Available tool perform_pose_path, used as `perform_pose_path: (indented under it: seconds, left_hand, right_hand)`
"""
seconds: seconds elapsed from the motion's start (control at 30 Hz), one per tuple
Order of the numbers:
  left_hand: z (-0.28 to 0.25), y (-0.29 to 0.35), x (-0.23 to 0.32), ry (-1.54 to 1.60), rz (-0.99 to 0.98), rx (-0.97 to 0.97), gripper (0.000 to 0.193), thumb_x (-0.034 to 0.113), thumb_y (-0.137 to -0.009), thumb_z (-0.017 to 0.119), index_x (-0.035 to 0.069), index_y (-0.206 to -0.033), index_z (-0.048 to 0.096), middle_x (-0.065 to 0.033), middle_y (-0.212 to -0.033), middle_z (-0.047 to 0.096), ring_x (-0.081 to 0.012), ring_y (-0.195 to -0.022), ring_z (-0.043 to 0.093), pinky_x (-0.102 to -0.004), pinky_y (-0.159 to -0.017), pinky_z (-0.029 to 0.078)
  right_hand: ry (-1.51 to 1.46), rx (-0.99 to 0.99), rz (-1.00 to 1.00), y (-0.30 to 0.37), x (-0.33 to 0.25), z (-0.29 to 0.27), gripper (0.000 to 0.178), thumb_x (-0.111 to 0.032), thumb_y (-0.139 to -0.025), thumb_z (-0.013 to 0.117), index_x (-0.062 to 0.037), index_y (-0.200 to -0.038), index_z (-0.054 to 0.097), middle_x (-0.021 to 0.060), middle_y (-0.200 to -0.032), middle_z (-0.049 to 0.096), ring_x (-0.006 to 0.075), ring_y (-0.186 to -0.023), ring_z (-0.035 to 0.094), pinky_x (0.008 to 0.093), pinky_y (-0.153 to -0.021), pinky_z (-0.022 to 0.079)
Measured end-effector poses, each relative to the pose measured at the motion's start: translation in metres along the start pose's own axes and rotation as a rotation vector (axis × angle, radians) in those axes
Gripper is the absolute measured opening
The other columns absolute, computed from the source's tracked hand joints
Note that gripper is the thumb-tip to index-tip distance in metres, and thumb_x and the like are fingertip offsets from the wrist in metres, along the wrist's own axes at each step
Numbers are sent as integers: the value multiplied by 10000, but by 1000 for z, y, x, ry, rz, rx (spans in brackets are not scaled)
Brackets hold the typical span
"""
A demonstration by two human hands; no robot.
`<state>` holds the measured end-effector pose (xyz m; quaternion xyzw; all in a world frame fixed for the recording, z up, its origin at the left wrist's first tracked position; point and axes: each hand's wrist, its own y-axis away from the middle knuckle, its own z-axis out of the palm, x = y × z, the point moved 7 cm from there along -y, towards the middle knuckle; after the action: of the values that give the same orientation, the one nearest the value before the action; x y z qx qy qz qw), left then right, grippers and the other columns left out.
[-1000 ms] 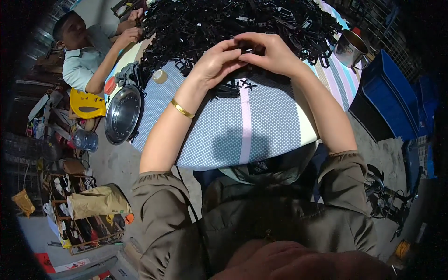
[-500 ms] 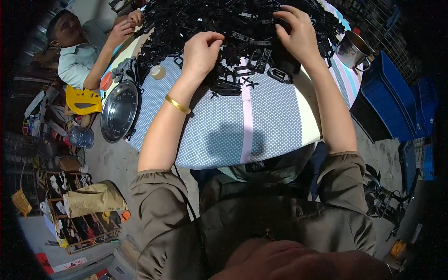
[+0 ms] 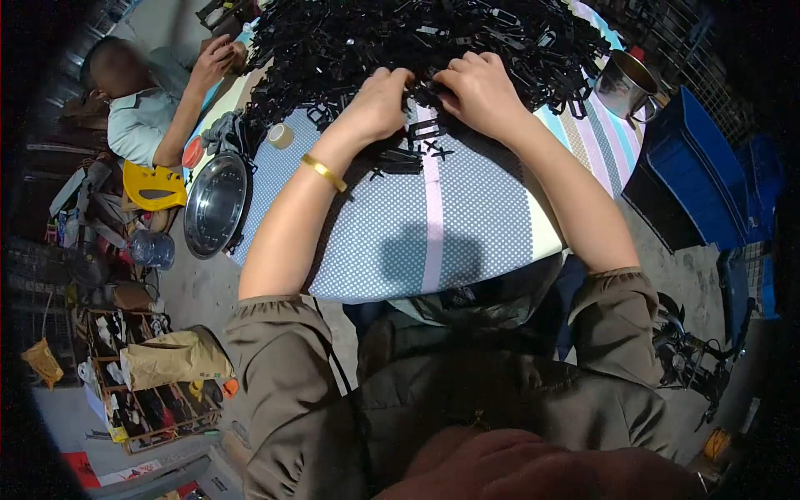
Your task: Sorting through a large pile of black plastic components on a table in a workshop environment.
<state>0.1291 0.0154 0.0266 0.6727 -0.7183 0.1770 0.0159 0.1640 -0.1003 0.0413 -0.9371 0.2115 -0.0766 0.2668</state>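
A big heap of black plastic parts (image 3: 333,50) covers the far side of the cloth-covered table (image 3: 492,200). At the heap's near edge my left hand (image 3: 381,104) is closed, its fingertips drawn together among the black pieces. Just to its right, my right hand (image 3: 482,93) is curled, thumb and fingers pinched and facing the left one. Whatever lies between the fingertips is too small and dark to make out. Below the hands lie a few loose black parts (image 3: 400,161), a rectangular black frame (image 3: 425,129) and small cross-shaped pieces (image 3: 437,150).
A round metal tray (image 3: 218,204) sits at the table's left edge, near a tape roll (image 3: 281,136) and a red lid (image 3: 192,153). At the right edge stands a steel mug (image 3: 625,85), with blue bins (image 3: 700,175) beyond. Far left, a co-worker (image 3: 137,108) sits with raised hands.
My right hand has come left and nearer, closing beside my left hand, which shifted slightly right. Several black parts near the right hand are gone from the cloth.
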Motion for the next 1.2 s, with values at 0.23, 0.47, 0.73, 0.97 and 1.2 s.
perform_pose_path:
  seconds: [0.23, 0.47, 0.73, 0.97, 1.2]
  left_hand:
    - [-10, 22, -39, 387, -237, 101, 483, -54, -663, 568, 16, -1135, 496, -70, -902, 565, -161, -831, 550, -279, -774, 460]
    - [-11, 29, -44, 509, -218, 303, 301, -24, -689, 542, 24, -978, 612, -99, -837, 612, -215, -785, 589, -302, -737, 475]
    - [-4, 32, 31, -99, 93, 180, 247, 107, -687, 663, 30, -919, 629, -164, -917, 583, -326, -847, 544, -386, -783, 439]
    - [0, 20, 1, 234, -58, 88, 232, 101, -688, 692, 17, -889, 611, -112, -855, 573, -209, -746, 574, -309, -688, 469]
    - [-14, 29, -24, 1335, -368, 227, 191, 132, -779, 672, 19, -903, 581, -22, -797, 585, -110, -644, 575, -207, -592, 484]
  right_hand:
    - [-354, 412, 35, 3, 20, -32, 196, -115, -773, 633, -62, -961, 622, 70, -848, 602, 213, -673, 594, 295, -652, 475]
    - [-453, 343, -5, 2, 15, -30, 190, -119, -765, 650, -58, -944, 635, 66, -870, 621, 195, -668, 604, 266, -592, 482]
    - [-502, 346, 34, -2, 16, -29, 184, -142, -751, 655, -68, -919, 656, 82, -834, 631, 199, -680, 609, 280, -602, 487]
    - [-553, 353, 34, -2, 18, -30, 199, -143, -746, 665, -54, -924, 656, 82, -849, 640, 179, -694, 614, 262, -620, 490]
    - [-786, 321, 101, 0, 10, -31, 226, -106, -740, 678, -21, -948, 646, 70, -889, 647, 130, -751, 617, 236, -675, 485]
